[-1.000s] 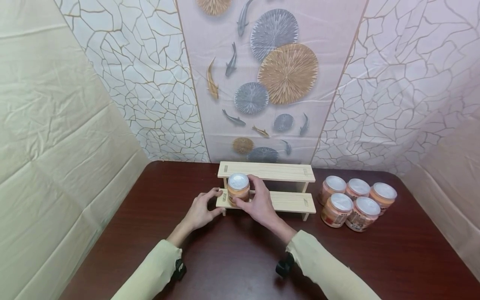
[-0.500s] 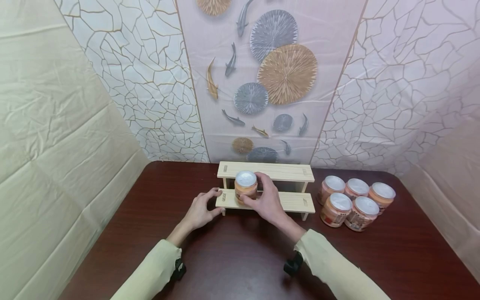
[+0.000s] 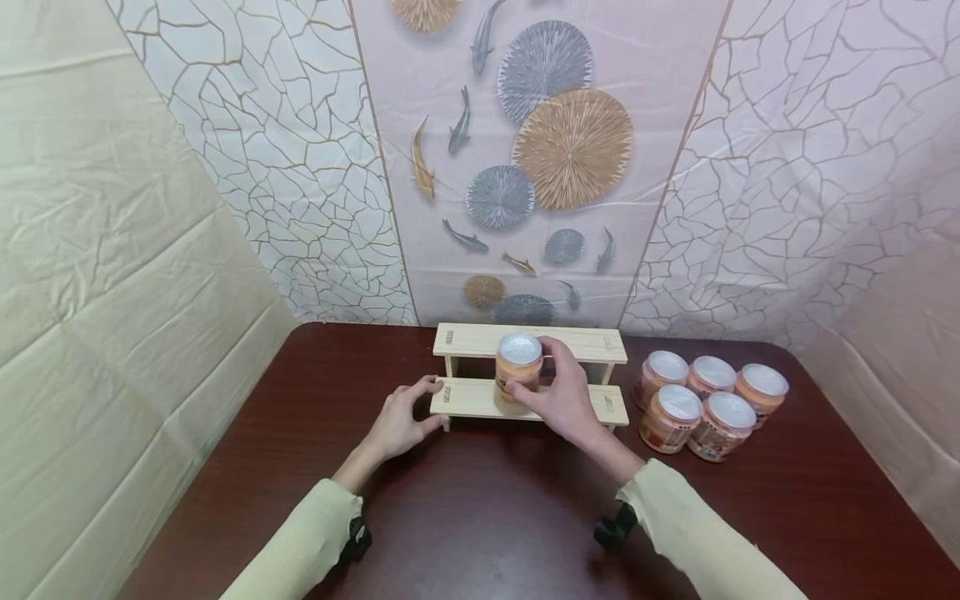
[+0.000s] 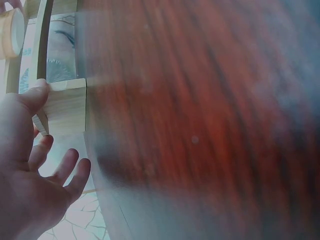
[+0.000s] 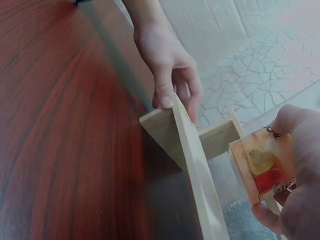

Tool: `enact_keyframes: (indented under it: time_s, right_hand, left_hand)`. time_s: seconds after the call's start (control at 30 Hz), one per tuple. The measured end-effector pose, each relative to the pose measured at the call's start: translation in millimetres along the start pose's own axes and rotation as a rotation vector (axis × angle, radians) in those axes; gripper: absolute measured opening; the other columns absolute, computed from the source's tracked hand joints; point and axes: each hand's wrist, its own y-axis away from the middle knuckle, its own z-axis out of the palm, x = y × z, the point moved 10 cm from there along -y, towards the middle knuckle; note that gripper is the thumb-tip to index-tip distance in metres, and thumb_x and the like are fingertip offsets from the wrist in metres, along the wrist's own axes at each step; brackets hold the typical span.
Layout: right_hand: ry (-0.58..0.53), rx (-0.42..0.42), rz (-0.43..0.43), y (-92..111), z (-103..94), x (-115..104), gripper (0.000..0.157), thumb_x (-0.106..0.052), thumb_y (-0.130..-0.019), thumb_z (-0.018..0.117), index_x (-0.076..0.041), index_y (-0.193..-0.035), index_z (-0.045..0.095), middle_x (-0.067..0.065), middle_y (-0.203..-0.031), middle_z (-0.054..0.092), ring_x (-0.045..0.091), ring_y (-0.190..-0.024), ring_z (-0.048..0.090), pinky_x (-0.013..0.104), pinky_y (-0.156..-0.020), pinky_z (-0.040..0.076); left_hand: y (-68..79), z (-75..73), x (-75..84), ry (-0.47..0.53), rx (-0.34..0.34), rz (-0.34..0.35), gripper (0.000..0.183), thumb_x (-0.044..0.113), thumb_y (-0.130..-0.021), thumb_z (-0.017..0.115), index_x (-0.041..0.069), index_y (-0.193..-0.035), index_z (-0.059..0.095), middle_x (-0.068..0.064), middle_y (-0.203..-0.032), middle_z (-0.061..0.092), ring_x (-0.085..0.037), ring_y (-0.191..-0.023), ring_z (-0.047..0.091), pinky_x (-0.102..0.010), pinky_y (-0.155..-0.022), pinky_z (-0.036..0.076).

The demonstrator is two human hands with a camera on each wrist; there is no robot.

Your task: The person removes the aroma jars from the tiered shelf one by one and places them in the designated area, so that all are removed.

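A two-tier wooden display stand (image 3: 465, 404) stands on the table near the back wall. My left hand (image 3: 399, 423) pinches the left end of its lower board, with the thumb (image 4: 36, 97) on the near edge and the other fingers at the end. My right hand (image 3: 562, 396) grips an upright jar (image 3: 519, 362) with a silvery-white lid and an orange label, thumb in front and fingers on the right side. The jar is over the middle-left of the lower board; a gap shows beneath it in the right wrist view (image 5: 262, 165).
Several more jars (image 3: 671, 421) of the same kind stand close together on the table, right of the stand. Dark reddish-brown table (image 3: 480, 517) lies in front. Patterned cloth (image 3: 570, 150) hangs behind, with beige cloth on both sides.
My right hand has carried the jar to the right along the lower board, and slightly up in the view. The left hand has stayed at the board's left end.
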Motion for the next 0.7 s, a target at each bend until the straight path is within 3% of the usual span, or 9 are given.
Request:
enact_keyframes:
  time_s: [0.5, 0.7]
  right_hand:
    - [0.148, 0.061, -0.045, -1, -51.1, 1, 0.073, -0.014, -0.068, 0.090, 0.004, -0.129, 0.054, 0.020, -0.119, 0.062, 0.035, -0.109, 0.058, 0.047, -0.090, 0.044]
    - [0.171, 0.079, -0.030, 1, -71.0, 1, 0.069, -0.012, -0.069, 0.089, 0.003, -0.128, 0.055, 0.018, -0.115, 0.064, 0.031, -0.097, 0.062, 0.045, -0.078, 0.049]
  left_hand:
    - [-0.1, 0.0, 1.0, -0.011, -0.007, -0.010, 0.052, 0.020, -0.083, 0.083, 0.010, -0.131, 0.064, -0.010, -0.140, 0.058, -0.042, -0.117, 0.055, -0.059, -0.095, 0.043]
    - [0.7, -0.1, 1.8, -0.017, -0.007, -0.012, 0.052, 0.019, -0.083, 0.083, 0.010, -0.131, 0.064, -0.011, -0.140, 0.057, -0.042, -0.117, 0.055, -0.060, -0.095, 0.043]
